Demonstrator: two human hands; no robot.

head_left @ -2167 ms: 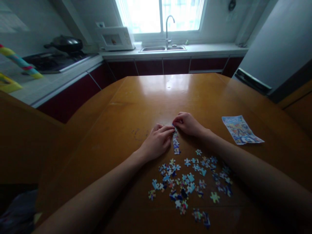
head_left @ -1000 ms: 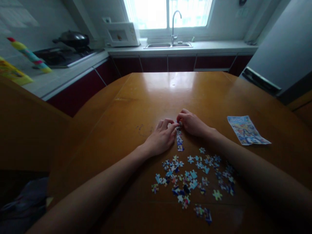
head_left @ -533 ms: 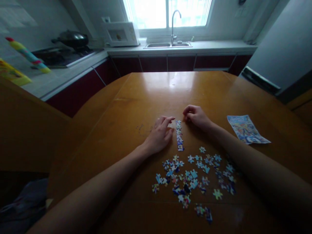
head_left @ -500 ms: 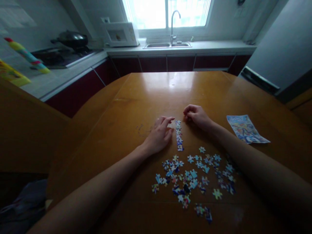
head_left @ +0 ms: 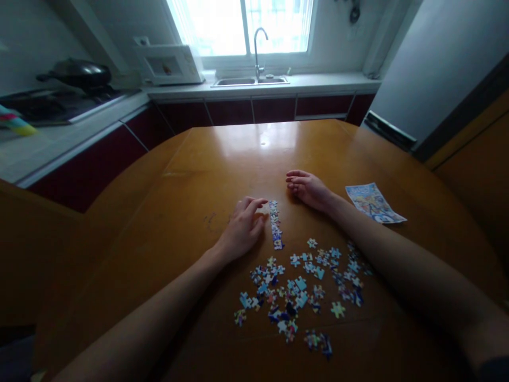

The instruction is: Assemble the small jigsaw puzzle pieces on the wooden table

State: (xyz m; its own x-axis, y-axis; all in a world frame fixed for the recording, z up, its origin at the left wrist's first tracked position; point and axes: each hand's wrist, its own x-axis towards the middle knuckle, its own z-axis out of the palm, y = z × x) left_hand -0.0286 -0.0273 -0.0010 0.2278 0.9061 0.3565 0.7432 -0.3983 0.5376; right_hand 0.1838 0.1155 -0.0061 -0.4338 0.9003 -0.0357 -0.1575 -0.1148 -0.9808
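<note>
A narrow strip of joined jigsaw pieces (head_left: 275,225) lies on the wooden table, running away from me. Just left of it rests my left hand (head_left: 244,225), fingers loosely bent and apart, the index fingertip close to the strip's far end. I cannot tell whether that fingertip touches it. Beyond the strip and to its right is my right hand (head_left: 308,189), its fingers loosely spread with nothing visible in them. Nearer to me, many loose jigsaw pieces (head_left: 301,284) are scattered, some under the line of my right forearm.
A picture sheet (head_left: 374,203) lies on the table (head_left: 222,159) to the right of my right forearm. Past the far table edge are a counter with a sink (head_left: 252,81), a microwave (head_left: 170,64) and a wok (head_left: 79,73) on the stove. A fridge (head_left: 433,69) stands at right.
The view has swung to the right, so everything sits further left. My right hand's fingers have loosened and spread. My left hand stays beside the strip.
</note>
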